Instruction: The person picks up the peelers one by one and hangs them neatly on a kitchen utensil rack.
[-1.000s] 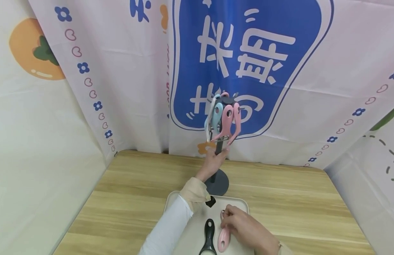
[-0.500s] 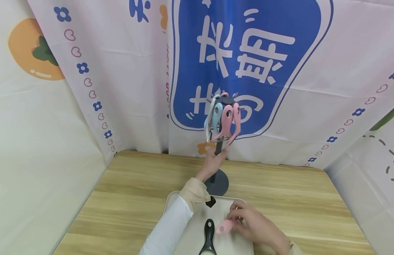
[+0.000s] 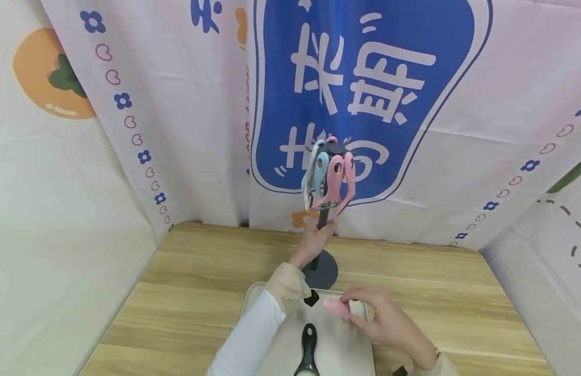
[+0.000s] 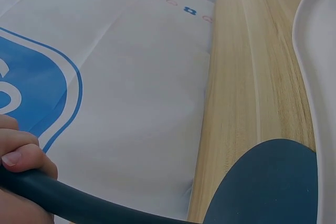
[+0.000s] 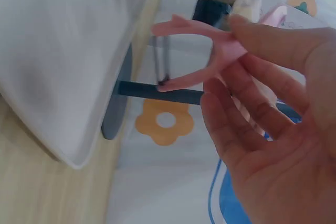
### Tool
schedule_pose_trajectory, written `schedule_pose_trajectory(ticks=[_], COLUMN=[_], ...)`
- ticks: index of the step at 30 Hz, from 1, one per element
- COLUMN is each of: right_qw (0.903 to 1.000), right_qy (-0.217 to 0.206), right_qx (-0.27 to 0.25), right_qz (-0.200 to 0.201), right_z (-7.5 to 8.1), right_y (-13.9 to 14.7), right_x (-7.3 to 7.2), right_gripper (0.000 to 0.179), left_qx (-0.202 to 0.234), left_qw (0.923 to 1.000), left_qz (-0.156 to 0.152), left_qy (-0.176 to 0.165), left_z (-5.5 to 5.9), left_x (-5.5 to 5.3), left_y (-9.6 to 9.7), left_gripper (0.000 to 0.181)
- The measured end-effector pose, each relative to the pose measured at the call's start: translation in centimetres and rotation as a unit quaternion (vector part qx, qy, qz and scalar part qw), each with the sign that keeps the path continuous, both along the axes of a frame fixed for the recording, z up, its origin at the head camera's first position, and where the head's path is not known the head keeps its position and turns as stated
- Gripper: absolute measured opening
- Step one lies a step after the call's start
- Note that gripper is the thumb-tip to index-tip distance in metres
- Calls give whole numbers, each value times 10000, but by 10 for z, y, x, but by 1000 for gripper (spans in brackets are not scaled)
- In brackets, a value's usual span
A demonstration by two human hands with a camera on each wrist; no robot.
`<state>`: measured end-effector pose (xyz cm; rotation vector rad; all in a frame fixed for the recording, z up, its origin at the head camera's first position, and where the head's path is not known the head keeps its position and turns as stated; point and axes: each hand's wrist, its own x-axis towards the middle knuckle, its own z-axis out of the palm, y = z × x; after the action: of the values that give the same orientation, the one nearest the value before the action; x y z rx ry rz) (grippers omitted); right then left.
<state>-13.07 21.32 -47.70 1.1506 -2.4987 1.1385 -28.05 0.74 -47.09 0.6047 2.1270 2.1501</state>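
Observation:
Around the post of a dark rack [image 3: 324,278] my left hand [image 3: 313,243] is wrapped; the left wrist view catches its curled fingers [image 4: 23,150] at the edge. A pink Y-shaped peeler [image 5: 228,53] is pinched between thumb and fingers of my right hand [image 3: 386,321], above the tray's far right part. Its blade end points away from the palm in the right wrist view. Peelers hang from the rack's top: pink ones [image 3: 335,180], light blue ones [image 3: 321,172] and a white one [image 3: 311,175]. A black peeler [image 3: 309,344] lies on the tray, its lower end cut off by the frame.
The cream tray [image 3: 257,286] has a raised rim and stands just in front of the rack's round base. Beneath both is a wood-grain table [image 3: 192,292]. Printed cloth [image 3: 206,130] hangs close behind the rack and at both sides.
My right hand has lifted the pink peeler off the tray, moved it forward and turned it so its handle points toward the rack. The left hand has stayed on the post.

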Motion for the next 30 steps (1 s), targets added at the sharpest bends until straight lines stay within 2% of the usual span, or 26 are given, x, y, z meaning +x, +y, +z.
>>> schedule_pose_trajectory(ticks=[3,6,13,20,26,30], right_qw=[9987,9956,9778,9613,9518,9401], right_qy=[217,177,254,684,787,772], right_qx=[-471,-912,-2073,-2655,-2963,-3320], right_qz=[-33,-112,189,252,72,-63], right_z=[9,19,37,56,70,80], right_y=[1,3,9,11,8,1], right_x=[-5,-10,-26,-39,-49,-54], right_gripper=[38,40,48,45,41,39], left_qx=[2,10,14,-90,4,37], left_qw=[10000,10000,10000,9999,9999,9999], left_qz=[6,16,-26,-10,-76,-56], left_qy=[-22,-52,-79,-66,-75,-158], left_z=[0,0,1,2,2,1], left_x=[0,-1,0,0,-1,0], left_y=[0,0,0,1,1,1], left_gripper=[54,53,52,52,53,54])
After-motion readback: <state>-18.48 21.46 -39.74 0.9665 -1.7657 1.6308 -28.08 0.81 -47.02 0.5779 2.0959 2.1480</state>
